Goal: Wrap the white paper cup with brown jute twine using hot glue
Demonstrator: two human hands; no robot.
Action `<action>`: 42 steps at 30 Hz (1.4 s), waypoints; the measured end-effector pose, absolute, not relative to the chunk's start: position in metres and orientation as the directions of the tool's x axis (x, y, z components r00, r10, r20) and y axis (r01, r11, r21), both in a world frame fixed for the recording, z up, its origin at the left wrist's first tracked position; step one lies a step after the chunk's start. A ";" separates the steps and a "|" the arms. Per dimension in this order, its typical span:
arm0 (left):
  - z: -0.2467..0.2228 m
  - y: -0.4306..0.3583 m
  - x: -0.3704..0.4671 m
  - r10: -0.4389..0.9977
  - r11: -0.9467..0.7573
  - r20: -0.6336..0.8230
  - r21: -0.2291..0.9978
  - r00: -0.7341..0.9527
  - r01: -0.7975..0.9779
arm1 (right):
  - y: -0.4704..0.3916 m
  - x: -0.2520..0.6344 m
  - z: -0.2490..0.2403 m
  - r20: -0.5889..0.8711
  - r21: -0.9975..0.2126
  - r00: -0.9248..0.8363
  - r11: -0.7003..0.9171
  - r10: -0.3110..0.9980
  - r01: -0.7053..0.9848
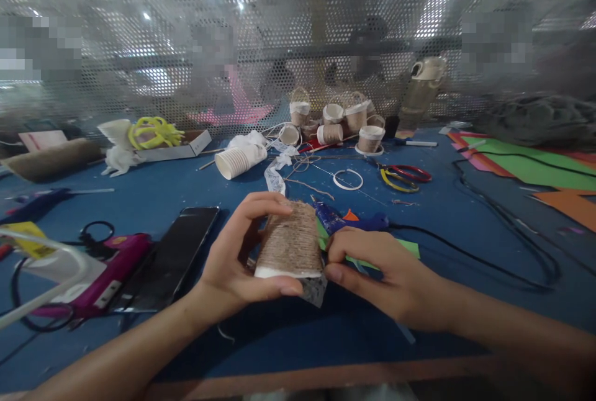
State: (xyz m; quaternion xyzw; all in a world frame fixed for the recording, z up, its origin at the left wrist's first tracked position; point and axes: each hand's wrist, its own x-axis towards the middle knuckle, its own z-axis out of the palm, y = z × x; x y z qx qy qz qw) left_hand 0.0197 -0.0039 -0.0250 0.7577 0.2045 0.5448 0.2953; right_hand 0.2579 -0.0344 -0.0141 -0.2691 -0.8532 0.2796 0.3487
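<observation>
- Between the two hands, tilted a bit with its white edge toward the wearer, is the twine-wrapped cup [291,239]. Can't tell if it's touching the table [284,351].
- Left hand [233,264] is curled around the cup's left side, fingers over the far part and thumb along the white edge, so that grip looks solid.
- Right hand [391,270] is at the cup's right side near that same edge, thumb and forefinger close together. Can't tell if anything's pinched between them.
- Progress-wise, I'd call the wrapping mostly done: tight rows of twine cover nearly the whole visible wall, and only a narrow white band at the near edge is bare. Far side's hidden, so no clue there.
- Well beyond both hands sit some small twine-covered cups [371,138] with white tops, a few with loop handles. The held one shows no handle, so by comparison it looks less finished, imo.
- Just past the right hand lies a blue glue gun [344,220], with a white ring [347,179] and scissors [400,179] farther out.
- Left of the left hand: a dark phone [189,246], then a magenta glue gun [114,264].
</observation>
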 end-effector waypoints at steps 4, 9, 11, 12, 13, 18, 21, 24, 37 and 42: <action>-0.025 -0.004 0.020 0.628 -0.739 0.710 0.672 0.319 -0.044 | -0.035 0.258 -0.014 0.415 -0.694 -0.621 0.673 0.664 0.256; -0.024 -0.004 0.019 0.618 -0.748 0.723 0.662 0.308 -0.054 | -0.034 0.259 -0.013 0.386 -0.706 -0.630 0.656 0.674 0.269; -0.025 -0.004 0.019 0.622 -0.745 0.719 0.665 0.309 -0.049 | -0.034 0.259 -0.013 0.382 -0.709 -0.635 0.654 0.671 0.265; -0.025 -0.004 0.019 0.623 -0.745 0.720 0.665 0.306 -0.050 | -0.033 0.259 -0.013 0.380 -0.711 -0.636 0.652 0.671 0.264; -0.025 -0.004 0.019 0.621 -0.746 0.723 0.664 0.302 -0.054 | -0.033 0.259 -0.013 0.378 -0.713 -0.636 0.650 0.672 0.263; -0.025 -0.004 0.020 0.618 -0.747 0.724 0.662 0.306 -0.059 | -0.033 0.258 -0.014 0.370 -0.705 -0.645 0.654 0.669 0.274; -0.025 -0.004 0.021 0.619 -0.741 0.720 0.668 0.313 -0.071 | -0.034 0.258 -0.014 0.368 -0.704 -0.655 0.658 0.660 0.268; -0.026 -0.004 0.021 0.617 -0.742 0.723 0.666 0.310 -0.077 | -0.034 0.257 -0.014 0.358 -0.707 -0.661 0.654 0.659 0.269; -0.027 -0.003 0.021 0.609 -0.750 0.724 0.658 0.324 -0.063 | -0.032 0.256 -0.014 0.350 -0.699 -0.690 0.666 0.634 0.258; -0.025 -0.005 0.022 0.636 -0.734 0.709 0.677 0.304 -0.044 | -0.034 0.256 -0.017 0.382 -0.649 -0.673 0.703 0.633 0.292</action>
